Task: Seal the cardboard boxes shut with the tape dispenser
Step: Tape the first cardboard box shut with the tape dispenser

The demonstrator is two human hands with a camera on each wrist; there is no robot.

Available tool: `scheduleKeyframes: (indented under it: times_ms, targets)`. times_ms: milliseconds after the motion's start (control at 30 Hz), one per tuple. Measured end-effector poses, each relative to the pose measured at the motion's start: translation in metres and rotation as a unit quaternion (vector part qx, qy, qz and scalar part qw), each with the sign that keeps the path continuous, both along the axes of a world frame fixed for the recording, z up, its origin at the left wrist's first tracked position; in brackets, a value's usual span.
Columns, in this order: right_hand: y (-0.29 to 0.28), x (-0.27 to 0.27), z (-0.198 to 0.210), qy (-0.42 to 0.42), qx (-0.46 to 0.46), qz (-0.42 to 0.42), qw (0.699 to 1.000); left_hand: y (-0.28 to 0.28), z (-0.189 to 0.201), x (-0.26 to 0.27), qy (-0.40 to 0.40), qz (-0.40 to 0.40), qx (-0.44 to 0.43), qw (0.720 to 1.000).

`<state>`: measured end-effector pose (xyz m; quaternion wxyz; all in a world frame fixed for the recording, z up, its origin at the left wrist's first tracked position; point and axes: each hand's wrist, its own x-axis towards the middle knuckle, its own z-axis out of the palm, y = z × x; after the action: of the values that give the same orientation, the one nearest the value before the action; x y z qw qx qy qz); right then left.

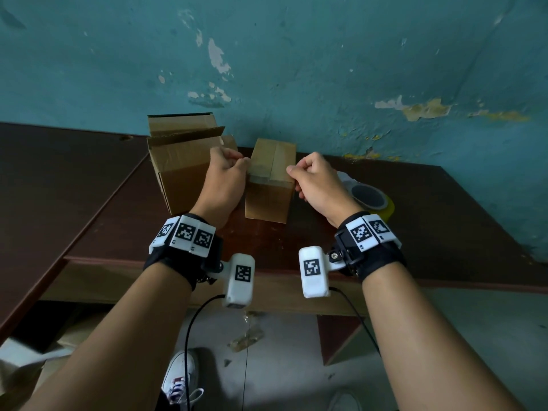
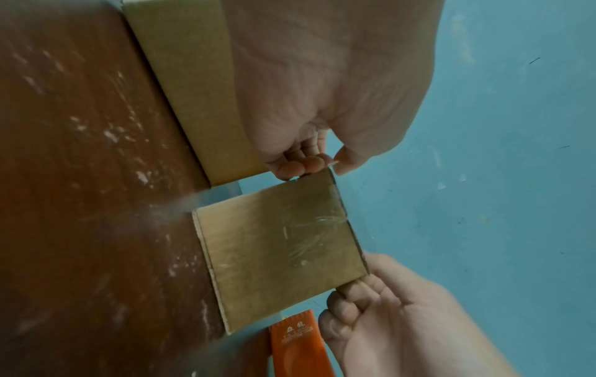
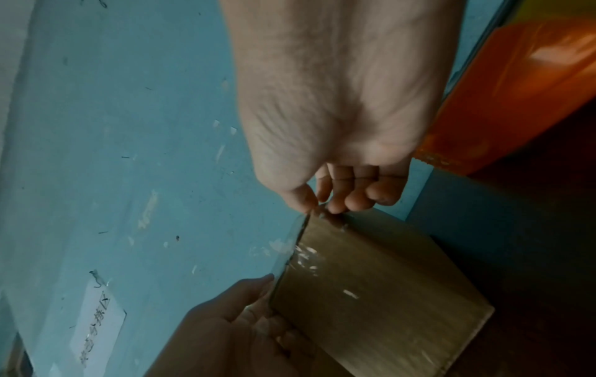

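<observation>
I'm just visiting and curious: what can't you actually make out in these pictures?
- Tape dispenser: head view, the right hand covers part of it; both wrist views cut it off at an edge.
- Tape strip across the small box: clear, its ends are hard to trace.
- Big box: its inside is hidden by its own flaps.
- Left hand: fingertips hidden in the head view.

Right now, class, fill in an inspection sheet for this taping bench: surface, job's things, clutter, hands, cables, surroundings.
Surface: dark brown table, scuffed.
Job's things: small box closed, clear tape strip stretched across its top; larger box beside it, flaps open; tape dispenser behind the right hand.
Clutter: nothing seen on the table.
Hands: left hand and right hand each pinch one end of the strip.
Cables: black cable hangs from the wrist cameras.
Surroundings: peeling teal wall; tape scrap on the floor.
</observation>
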<state>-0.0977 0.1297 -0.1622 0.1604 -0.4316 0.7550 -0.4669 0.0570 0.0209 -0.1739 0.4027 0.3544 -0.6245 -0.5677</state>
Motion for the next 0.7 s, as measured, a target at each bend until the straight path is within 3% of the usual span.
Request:
scheduleKeyframes:
  times_ms: [333,567,700]
  targets:
    - [-0.002,-0.003,-0.011,-0.040,0.025,-0.006,0.999,0.005,-0.007,0.001,-0.062,-0.029,0.026,0.997]
    - [0.010,-0.005,-0.007,-0.067,0.049,0.026,0.996,0.012,-0.010,0.008,-0.124,-0.051,-0.004,0.991]
    - [0.017,-0.010,-0.003,-0.052,0.049,-0.003,0.997,0.013,-0.007,0.012,-0.146,-0.015,-0.081,0.986]
